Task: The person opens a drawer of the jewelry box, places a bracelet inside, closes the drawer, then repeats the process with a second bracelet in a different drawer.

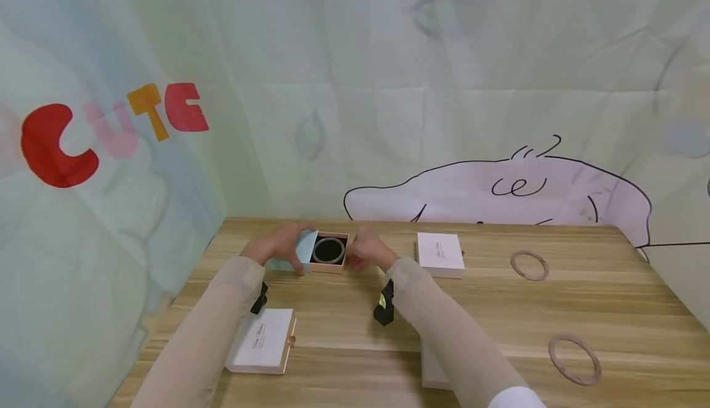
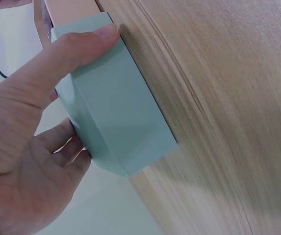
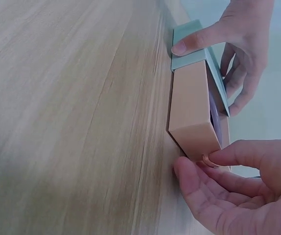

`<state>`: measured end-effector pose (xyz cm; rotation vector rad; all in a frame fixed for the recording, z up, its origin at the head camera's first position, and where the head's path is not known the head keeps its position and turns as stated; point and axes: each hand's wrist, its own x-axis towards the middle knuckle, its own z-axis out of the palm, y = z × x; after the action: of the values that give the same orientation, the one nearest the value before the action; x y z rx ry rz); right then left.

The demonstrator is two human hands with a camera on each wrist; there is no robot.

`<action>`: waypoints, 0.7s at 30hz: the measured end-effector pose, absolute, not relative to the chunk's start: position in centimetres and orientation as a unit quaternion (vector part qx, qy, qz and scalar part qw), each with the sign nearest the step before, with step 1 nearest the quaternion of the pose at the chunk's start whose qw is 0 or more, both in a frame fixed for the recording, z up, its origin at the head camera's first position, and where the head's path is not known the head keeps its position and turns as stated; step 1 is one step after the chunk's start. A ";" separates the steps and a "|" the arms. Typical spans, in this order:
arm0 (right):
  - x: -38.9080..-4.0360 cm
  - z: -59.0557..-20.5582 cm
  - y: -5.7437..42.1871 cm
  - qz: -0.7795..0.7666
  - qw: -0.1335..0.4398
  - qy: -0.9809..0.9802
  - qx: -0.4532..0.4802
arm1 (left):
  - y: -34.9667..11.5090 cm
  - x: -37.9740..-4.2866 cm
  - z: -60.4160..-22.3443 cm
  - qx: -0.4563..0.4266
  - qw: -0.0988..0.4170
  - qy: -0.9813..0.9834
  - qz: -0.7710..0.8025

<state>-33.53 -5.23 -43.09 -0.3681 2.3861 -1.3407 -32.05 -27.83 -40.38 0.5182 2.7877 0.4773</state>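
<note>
Near the table's back edge lies a light blue drawer box, its peach inner tray (image 1: pixel 327 268) slid partly out of the blue sleeve (image 2: pixel 115 107). A bracelet-like ring (image 1: pixel 328 262) lies on the dark lining of the tray. My left hand (image 1: pixel 281 246) grips the blue sleeve, thumb on the near side and fingers on the far side. At the tray's end, my right hand (image 1: pixel 366 249) pinches a small ribbon pull tab (image 3: pixel 208 161) between thumb and fingers. The tray's far part is hidden inside the sleeve.
White boxes lie about: one (image 1: pixel 440 254) to the right of my hands, one (image 1: pixel 261 343) under my left forearm, another (image 1: pixel 432 368) partly hidden by my right arm. Two loose rings, the back one (image 1: pixel 529 265) and the front one (image 1: pixel 574 359), lie farther right.
</note>
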 end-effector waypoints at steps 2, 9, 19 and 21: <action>-33.5 -43.1 -5.3 -0.475 0.190 0.849 -0.131 | -27.8 -32.1 -40.4 0.181 0.131 0.961 0.165; -33.6 -43.5 -5.4 -0.470 0.183 0.855 -0.123 | -27.8 -32.1 -40.4 0.181 0.131 0.960 0.167; -33.6 -43.8 -5.4 -0.454 0.161 0.864 -0.144 | -27.9 -32.1 -40.6 0.178 0.133 0.960 0.168; -33.7 -43.8 -5.5 -0.455 0.162 0.864 -0.142 | -27.9 -32.1 -40.6 0.178 0.133 0.960 0.169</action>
<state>-33.67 -5.46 -43.83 -0.4038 2.4646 -1.2995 -32.14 -27.93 -40.58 0.5150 2.7852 0.4903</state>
